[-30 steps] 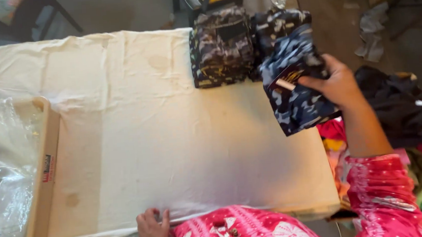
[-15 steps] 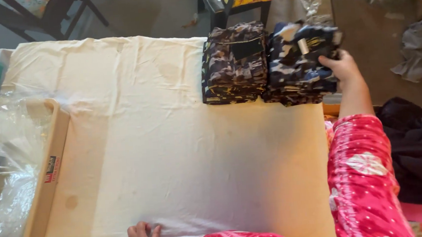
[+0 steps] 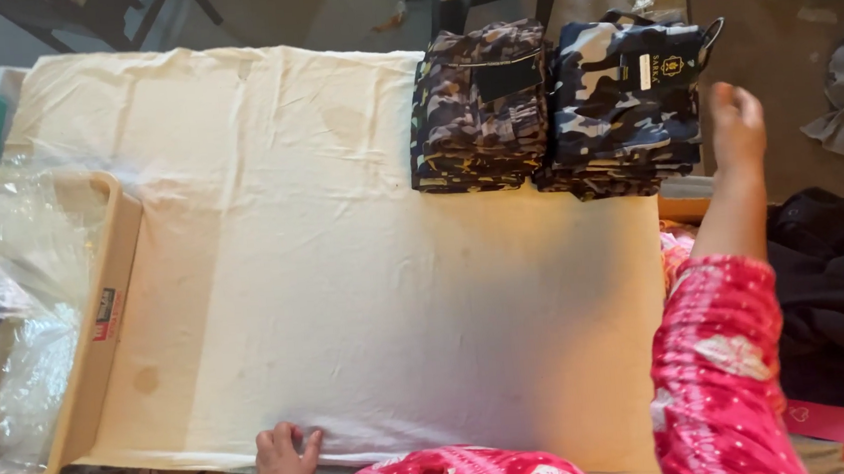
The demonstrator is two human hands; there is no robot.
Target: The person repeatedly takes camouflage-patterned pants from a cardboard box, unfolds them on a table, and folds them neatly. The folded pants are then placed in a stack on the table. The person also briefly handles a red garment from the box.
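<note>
Head view: the right hand (image 3: 737,127), grip released, hovers just beside the folded blue camouflage stack (image 3: 623,116) lying next to the brown camouflage stack (image 3: 480,107); the left hand (image 3: 284,463), fingers flat, presses the cream-clothed worktop (image 3: 347,303).

wide bare cloth-covered table (image 3: 347,303), camouflage garment stacks (image 3: 552,106) blocking far right, plastic-filled cardboard box (image 3: 98,323) along left edge

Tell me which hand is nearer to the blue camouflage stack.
Right. The right hand is just beside the right edge of the blue camouflage stack, open, not gripping it. The left hand rests on the near edge of the cream cloth, far from the stack.
</note>
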